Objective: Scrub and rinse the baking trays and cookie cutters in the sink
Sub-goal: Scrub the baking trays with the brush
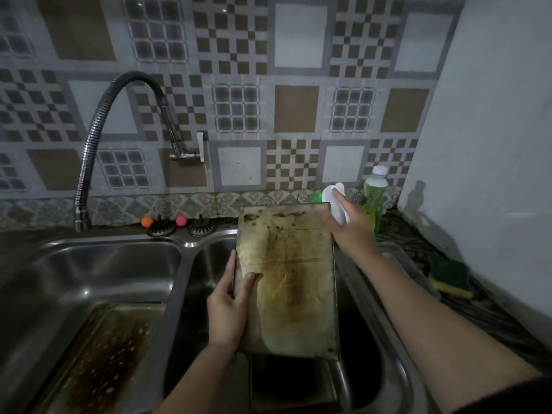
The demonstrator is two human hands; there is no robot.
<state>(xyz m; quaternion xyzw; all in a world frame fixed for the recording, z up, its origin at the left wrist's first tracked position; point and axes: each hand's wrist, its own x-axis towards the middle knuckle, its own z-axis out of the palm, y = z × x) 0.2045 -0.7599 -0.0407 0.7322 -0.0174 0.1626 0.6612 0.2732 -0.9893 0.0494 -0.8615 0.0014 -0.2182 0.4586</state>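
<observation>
Over the right-hand sink basin, the left hand [227, 309] forms the main grip: thumb lies on the stained face of the baking tray [288, 282], fingers wrap behind its left edge, holding it tilted up toward the person. Tray face shows brown baked-on residue, darkest down the middle and along the far edge.

Beyond the tray's far right corner, the right hand [349, 231] is closed round a white bottle [339, 204], seemingly a dispenser of cleaning liquid; its nozzle end cannot be made out. Just behind that sits a green-filled bottle [375, 198] with a white cap, on the counter [418, 243] against the wall.

Judgement on the step: soap is being applied before scrubbing. To do it well, keep the tray low over the basin so run-off falls inside, aim the liquid at the dark central band and far edge, and hold the left grip firm on the rim since a wet, greasy tray will likely slip.

Right of the grip, well apart, a green-and-yellow sponge [451, 279] lies on the counter, the likely next tool. Left of the grip, a second tray [104, 354] lies in the other basin, heavily browned. Beneath the held tray another dark tray shape shows in the basin. A flexible faucet [98, 138] arches over the left basin; no water stream visible.

No cookie cutters seen. No brand, label or readable writing on either bottle.
</observation>
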